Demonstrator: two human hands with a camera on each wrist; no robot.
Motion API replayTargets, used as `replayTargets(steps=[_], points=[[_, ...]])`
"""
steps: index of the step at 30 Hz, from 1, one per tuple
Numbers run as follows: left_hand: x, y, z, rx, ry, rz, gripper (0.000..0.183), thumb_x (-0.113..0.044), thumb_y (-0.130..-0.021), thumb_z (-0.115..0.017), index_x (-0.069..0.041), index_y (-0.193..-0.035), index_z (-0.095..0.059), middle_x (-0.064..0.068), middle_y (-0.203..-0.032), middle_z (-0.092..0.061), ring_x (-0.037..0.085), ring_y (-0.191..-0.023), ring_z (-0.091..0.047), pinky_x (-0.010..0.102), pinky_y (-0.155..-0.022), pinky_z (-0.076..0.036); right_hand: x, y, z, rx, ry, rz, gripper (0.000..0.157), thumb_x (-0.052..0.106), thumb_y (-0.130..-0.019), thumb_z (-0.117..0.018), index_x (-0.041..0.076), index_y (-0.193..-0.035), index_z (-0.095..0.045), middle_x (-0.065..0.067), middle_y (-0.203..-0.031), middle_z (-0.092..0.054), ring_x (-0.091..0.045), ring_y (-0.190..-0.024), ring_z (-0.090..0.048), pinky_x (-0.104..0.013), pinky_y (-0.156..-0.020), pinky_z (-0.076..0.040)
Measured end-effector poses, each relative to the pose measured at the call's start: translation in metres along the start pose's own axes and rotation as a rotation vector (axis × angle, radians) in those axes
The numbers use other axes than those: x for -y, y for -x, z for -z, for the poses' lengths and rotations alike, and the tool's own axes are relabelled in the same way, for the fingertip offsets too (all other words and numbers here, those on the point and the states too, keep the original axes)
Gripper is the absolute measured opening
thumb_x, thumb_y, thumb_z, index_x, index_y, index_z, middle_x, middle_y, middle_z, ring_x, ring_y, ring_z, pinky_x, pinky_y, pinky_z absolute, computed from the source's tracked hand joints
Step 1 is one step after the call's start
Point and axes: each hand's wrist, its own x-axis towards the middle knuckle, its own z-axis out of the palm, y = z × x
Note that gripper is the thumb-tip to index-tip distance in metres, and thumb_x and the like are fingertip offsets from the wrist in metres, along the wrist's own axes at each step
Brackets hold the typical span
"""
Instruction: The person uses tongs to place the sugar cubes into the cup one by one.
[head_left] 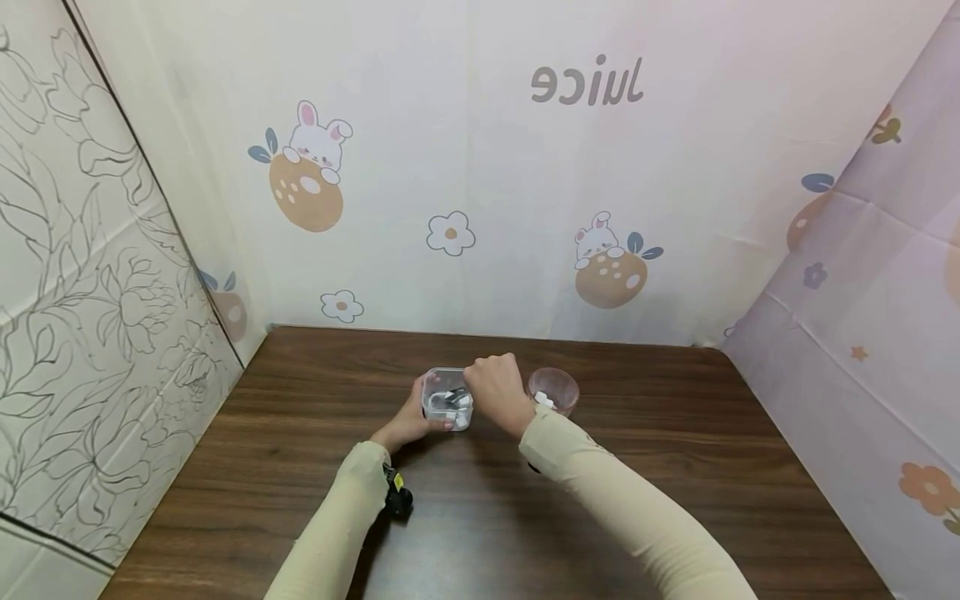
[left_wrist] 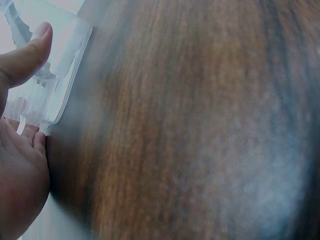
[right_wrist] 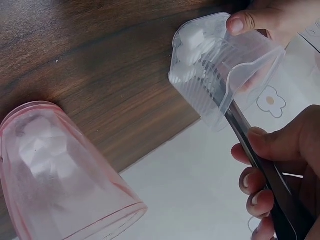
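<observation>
My left hand (head_left: 408, 421) holds a clear plastic box (head_left: 448, 427) from its left side, the thumb along the near wall. In the left wrist view the thumb and fingers of the left hand (left_wrist: 22, 175) lie about the box (left_wrist: 75, 55). White cubes (right_wrist: 192, 42) sit at the bottom of the box. My right hand (head_left: 498, 392) grips dark metal tongs (right_wrist: 242, 129), whose tips reach through the box's mouth toward the cubes. Whether the tips pinch a cube I cannot tell.
Just right of the right hand stands a clear pinkish cup (head_left: 564, 385) with white cubes (right_wrist: 44, 147) inside. Both containers are on a dark wooden table (head_left: 637, 500). A printed curtain (head_left: 465, 150) hangs along the back edge, with a patterned panel (head_left: 112, 292) at the left.
</observation>
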Motion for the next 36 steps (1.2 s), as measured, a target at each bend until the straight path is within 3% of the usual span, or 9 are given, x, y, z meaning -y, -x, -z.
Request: replayTargets(steps=[10, 15, 18, 22, 27, 30, 36], points=[[-0.001, 0.001, 0.000, 0.001, -0.005, -0.034, 0.102, 0.005, -0.067, -0.081, -0.003, -0.146, -0.017, 0.027, -0.141, -0.033, 0.041, -0.129, -0.033, 0.053, -0.108, -0.018, -0.008, 0.006, 0.005, -0.070, -0.034, 0.001, 0.022, 0.001, -0.070, -0.064, 0.017, -0.054, -0.061, 0.002, -0.049, -0.053, -0.015, -0.043, -0.049, -0.035, -0.040, -0.040], [-0.002, 0.001, -0.001, -0.005, -0.041, -0.039, 0.101, 0.007, -0.067, -0.081, -0.002, -0.145, -0.017, 0.027, -0.141, -0.034, 0.041, -0.128, -0.034, 0.052, -0.107, -0.021, -0.013, 0.011, 0.010, -0.115, -0.057, 0.004, 0.030, 0.000, -0.068, -0.064, 0.017, -0.048, -0.051, 0.004, -0.045, -0.046, -0.010, -0.041, -0.041, -0.033, -0.038, -0.037], [-0.001, 0.000, -0.001, 0.000, -0.024, -0.056, 0.099, 0.010, -0.067, -0.079, 0.003, -0.144, -0.016, 0.031, -0.140, -0.032, 0.046, -0.127, -0.032, 0.056, -0.106, -0.019, -0.017, 0.015, 0.014, -0.101, -0.073, 0.000, 0.034, 0.007, -0.066, -0.072, 0.018, -0.046, -0.047, 0.005, -0.044, -0.042, -0.009, -0.042, -0.036, -0.032, -0.037, -0.035], [0.002, 0.000, -0.001, 0.002, -0.005, -0.070, 0.097, 0.012, -0.066, -0.077, 0.006, -0.142, -0.017, 0.035, -0.138, -0.032, 0.051, -0.126, -0.031, 0.059, -0.106, -0.018, -0.024, 0.019, 0.019, -0.038, -0.084, -0.027, 0.034, 0.022, -0.061, -0.083, 0.017, -0.050, -0.051, 0.004, -0.047, -0.045, -0.011, -0.042, -0.036, -0.033, -0.037, -0.035], [0.002, 0.000, -0.001, -0.005, -0.034, -0.047, 0.095, 0.007, -0.067, -0.080, -0.001, -0.142, -0.021, 0.030, -0.138, -0.034, 0.044, -0.126, -0.035, 0.054, -0.107, -0.021, -0.032, 0.026, 0.028, 0.034, -0.114, -0.056, 0.037, 0.026, -0.064, -0.083, 0.018, -0.049, -0.051, 0.006, -0.047, -0.043, -0.011, -0.045, -0.029, -0.030, -0.039, -0.033], [0.002, 0.000, -0.001, -0.006, -0.043, -0.034, 0.096, 0.005, -0.067, -0.081, -0.004, -0.142, -0.022, 0.028, -0.139, -0.035, 0.042, -0.126, -0.036, 0.052, -0.107, -0.021, -0.036, 0.031, 0.035, 0.030, -0.127, -0.058, 0.041, 0.022, -0.068, -0.080, 0.019, -0.047, -0.046, 0.007, -0.045, -0.038, -0.011, -0.047, -0.023, -0.027, -0.039, -0.028], [0.002, 0.001, -0.001, -0.001, -0.045, -0.015, 0.099, 0.001, -0.068, -0.083, -0.005, -0.144, -0.020, 0.026, -0.141, -0.034, 0.041, -0.127, -0.034, 0.052, -0.107, -0.021, -0.046, 0.041, 0.047, -0.057, -0.130, -0.062, 0.047, 0.013, -0.071, -0.075, 0.021, -0.046, -0.036, 0.008, -0.044, -0.023, -0.011, -0.048, -0.016, -0.026, -0.042, -0.017]])
